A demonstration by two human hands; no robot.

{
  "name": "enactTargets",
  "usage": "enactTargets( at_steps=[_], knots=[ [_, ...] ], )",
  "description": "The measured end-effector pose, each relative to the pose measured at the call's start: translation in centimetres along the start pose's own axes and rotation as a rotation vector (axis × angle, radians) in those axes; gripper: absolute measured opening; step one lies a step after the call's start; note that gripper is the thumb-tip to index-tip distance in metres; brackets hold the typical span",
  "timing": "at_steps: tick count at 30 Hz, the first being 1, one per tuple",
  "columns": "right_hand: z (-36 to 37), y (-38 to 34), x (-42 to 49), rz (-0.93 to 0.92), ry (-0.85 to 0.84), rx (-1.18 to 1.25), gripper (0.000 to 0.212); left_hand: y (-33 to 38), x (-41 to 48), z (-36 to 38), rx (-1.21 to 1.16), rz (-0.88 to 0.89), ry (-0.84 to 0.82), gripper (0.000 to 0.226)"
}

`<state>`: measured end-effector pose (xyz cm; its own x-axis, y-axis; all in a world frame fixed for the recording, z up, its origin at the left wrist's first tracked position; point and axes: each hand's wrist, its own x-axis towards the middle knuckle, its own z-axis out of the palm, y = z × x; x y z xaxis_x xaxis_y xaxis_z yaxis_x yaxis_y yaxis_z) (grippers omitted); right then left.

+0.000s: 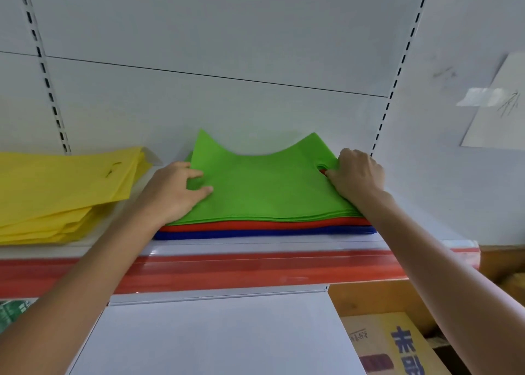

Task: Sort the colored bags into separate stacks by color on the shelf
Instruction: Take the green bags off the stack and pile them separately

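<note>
The green bags point(264, 187) lie as the top layer of a mixed pile, over red bags point(255, 224) and blue bags point(255, 233), on the shelf point(255, 246) straight ahead of the person. Their long side runs left to right along the shelf edge, so each short end meets one hand. The right hand point(356, 173) has its fingers curled at the handle cut-out on the right end, pinching green fabric. The left hand point(173, 190) rests on the left end with thumb and forefinger laid fairly straight on top; whether other fingers reach under I cannot tell. The yellow stack point(56, 187) sits apart to the left, nearer the left hand, so lifting the green layer off probably means carrying it level between both hands
</note>
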<state>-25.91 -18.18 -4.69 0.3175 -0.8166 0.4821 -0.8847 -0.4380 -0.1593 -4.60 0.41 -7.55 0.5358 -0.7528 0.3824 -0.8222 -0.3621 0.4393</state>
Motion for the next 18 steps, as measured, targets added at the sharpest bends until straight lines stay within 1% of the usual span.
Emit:
enactTargets(
  at_steps=[4,7,10,12,14,15,18],
  knots=[
    [0.1,0.1,-0.2,-0.022,0.037,0.007,0.033,0.1,-0.1,0.0,-0.028,-0.06,0.015,0.042],
    [0.0,0.0,-0.3,-0.023,0.025,0.016,0.033,0.1,-0.2,0.0,0.002,-0.073,0.036,0.046],
    [-0.4,-0.2,-0.4,-0.028,-0.004,-0.035,0.028,0.6,-0.3,-0.2,0.097,-0.035,0.04,0.049],
    [-1.0,-0.2,-0.4,-0.046,-0.018,-0.104,0.025,1.0,-0.3,-0.5,0.181,0.025,0.045,0.05],
    [-2.2,-0.2,-0.2,-0.061,-0.011,-0.119,0.022,1.6,-0.2,-1.3,0.221,0.078,0.05,0.05],
    [-3.1,-0.2,0.1,-0.06,-0.007,-0.103,0.023,1.8,0.0,-1.8,0.22,0.094,0.053,0.05],
    [-5.6,-0.7,0.9,-0.033,0.016,-0.054,0.039,2.1,0.4,-4.2,0.195,0.134,0.106,0.048]
  ],
)
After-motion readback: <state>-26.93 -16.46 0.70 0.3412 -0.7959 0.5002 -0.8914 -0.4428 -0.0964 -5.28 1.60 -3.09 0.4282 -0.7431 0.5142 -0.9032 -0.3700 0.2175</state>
